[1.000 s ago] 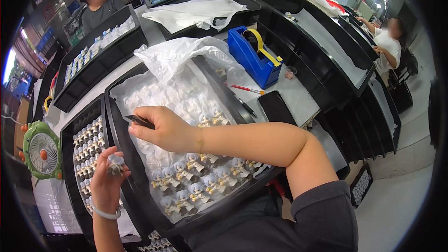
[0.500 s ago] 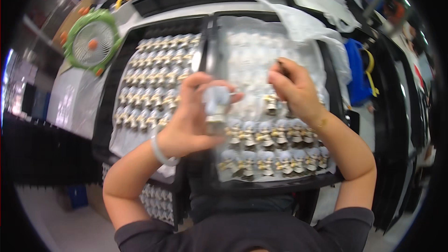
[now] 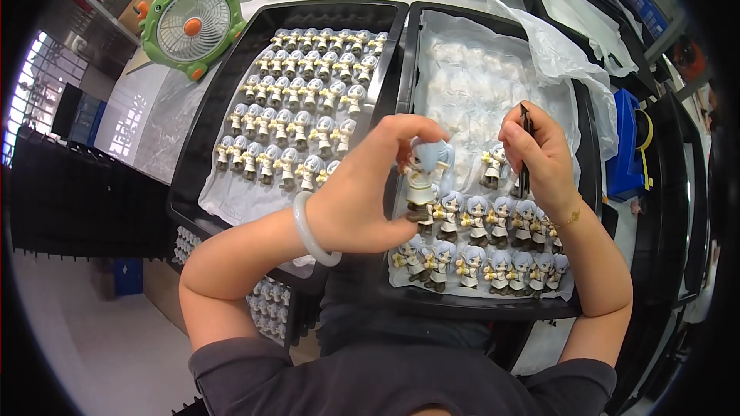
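Figurine (image 3: pixel 422 173), smooth and blue-haired, is held upright between the left hand's (image 3: pixel 370 192) thumb and fingers; the right hand (image 3: pixel 543 156) grips a slim dark tool (image 3: pixel 525 123) beside it. Uncovered rows (image 3: pixel 474 262) lie nearer the body than both hands, pale shapes under thin crinkled paper (image 3: pixel 470 69) beyond; which are finished, I cannot tell.

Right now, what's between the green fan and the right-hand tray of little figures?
The other black tray, holding little figures, lies there in the head view.
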`<state>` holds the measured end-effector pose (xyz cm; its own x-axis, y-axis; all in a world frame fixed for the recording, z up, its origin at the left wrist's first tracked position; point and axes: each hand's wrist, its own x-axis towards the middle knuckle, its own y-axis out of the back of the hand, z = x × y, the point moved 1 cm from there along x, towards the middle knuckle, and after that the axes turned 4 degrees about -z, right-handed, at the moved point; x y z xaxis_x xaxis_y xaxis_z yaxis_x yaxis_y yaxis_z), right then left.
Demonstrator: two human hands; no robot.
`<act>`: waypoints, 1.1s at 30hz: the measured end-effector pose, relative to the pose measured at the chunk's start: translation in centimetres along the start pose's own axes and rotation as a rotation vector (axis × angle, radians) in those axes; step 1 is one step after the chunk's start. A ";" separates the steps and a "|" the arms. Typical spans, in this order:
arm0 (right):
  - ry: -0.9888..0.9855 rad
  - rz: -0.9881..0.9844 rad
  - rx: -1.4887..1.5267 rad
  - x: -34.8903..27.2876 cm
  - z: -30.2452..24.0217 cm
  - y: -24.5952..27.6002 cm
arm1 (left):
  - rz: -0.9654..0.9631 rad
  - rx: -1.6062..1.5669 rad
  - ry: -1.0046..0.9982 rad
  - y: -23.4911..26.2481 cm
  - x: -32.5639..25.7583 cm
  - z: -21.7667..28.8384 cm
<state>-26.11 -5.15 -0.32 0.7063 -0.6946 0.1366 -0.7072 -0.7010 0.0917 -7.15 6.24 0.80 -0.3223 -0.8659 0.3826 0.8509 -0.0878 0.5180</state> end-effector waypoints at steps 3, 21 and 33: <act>0.004 -0.007 -0.039 -0.1 -0.3 0.2 | 0.035 0.325 0.015 0.5 0.4 1.0; 0.018 -0.005 -0.001 0.2 0.0 0.2 | 0.056 0.084 0.247 1.0 0.1 0.8; 0.084 0.020 -0.014 -0.6 -0.8 -0.3 | 0.354 0.017 0.450 15.8 -7.6 1.1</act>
<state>-26.41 -4.39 0.33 0.6876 -0.6918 0.2205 -0.7216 -0.6848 0.1019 8.23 11.97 6.91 0.1929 -0.9658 0.1732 0.8670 0.2504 0.4308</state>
